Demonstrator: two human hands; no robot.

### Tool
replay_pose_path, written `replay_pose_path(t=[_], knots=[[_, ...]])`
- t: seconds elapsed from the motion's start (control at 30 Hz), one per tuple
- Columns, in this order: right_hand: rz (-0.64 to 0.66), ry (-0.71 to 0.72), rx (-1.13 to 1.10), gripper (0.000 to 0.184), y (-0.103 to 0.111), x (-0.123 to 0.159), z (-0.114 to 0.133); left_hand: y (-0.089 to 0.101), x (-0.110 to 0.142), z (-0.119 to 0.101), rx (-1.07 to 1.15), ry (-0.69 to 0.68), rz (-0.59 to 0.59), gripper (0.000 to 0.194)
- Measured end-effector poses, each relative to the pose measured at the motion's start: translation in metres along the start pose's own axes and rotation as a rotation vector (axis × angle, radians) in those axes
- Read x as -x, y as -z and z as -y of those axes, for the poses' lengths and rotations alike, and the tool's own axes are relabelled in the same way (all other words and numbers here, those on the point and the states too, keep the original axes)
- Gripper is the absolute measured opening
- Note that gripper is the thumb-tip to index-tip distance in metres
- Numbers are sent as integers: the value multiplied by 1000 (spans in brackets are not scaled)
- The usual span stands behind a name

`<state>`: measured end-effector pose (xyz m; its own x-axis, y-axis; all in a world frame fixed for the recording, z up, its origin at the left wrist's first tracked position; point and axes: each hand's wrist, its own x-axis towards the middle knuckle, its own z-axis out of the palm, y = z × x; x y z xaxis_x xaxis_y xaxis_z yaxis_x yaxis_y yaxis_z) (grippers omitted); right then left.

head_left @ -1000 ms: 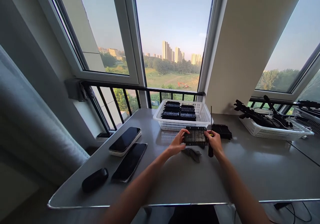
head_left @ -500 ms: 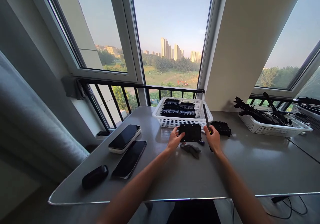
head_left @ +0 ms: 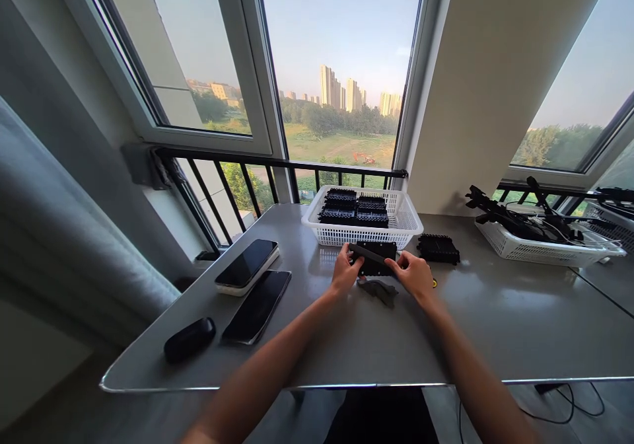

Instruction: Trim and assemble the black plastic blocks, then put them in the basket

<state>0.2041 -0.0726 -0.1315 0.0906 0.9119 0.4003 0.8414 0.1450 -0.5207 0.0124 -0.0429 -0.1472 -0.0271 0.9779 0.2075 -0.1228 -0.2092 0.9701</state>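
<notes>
In front of the basket, my left hand grips the left side of a black rectangular panel, its thumb on the front face. The panel is tilted up toward me, with small dots along its edge. A dark flat strip slants across its face, its left end by my left fingers. My right hand pinches the strip's right end near the panel's right edge. A small yellow round piece shows beside my right hand; what it belongs to is hidden. Below the panel lies a crumpled dark grey piece.
Behind my hands stands a white basket with several black ridged parts. Another black ridged part lies right of it. A second white basket holds black parts and cables. Two phones and a black case lie left.
My right hand has moved left to the panel. The strip, upright in that hand before, now slants across the panel's face. My left hand still holds the panel.
</notes>
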Motion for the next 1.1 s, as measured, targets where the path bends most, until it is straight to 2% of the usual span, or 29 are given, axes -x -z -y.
replay_pose_path(t=[0.3,0.57,0.8,1.0,1.1], knots=[[-109,-69,-11,54,6,-8,-16,2,-2,2,35,46,-46,44],[-80,25,0,54,-5,3,1,0,-1,1,18,9,-3,38],[-170,-99,33,58,7,-10,-24,5,-4,1,18,44,-77,42],[-99,4,34,55,-5,-2,-11,1,0,1,-12,25,-50,35],[-98,5,28,54,-6,-2,-9,0,0,0,4,12,-48,36]])
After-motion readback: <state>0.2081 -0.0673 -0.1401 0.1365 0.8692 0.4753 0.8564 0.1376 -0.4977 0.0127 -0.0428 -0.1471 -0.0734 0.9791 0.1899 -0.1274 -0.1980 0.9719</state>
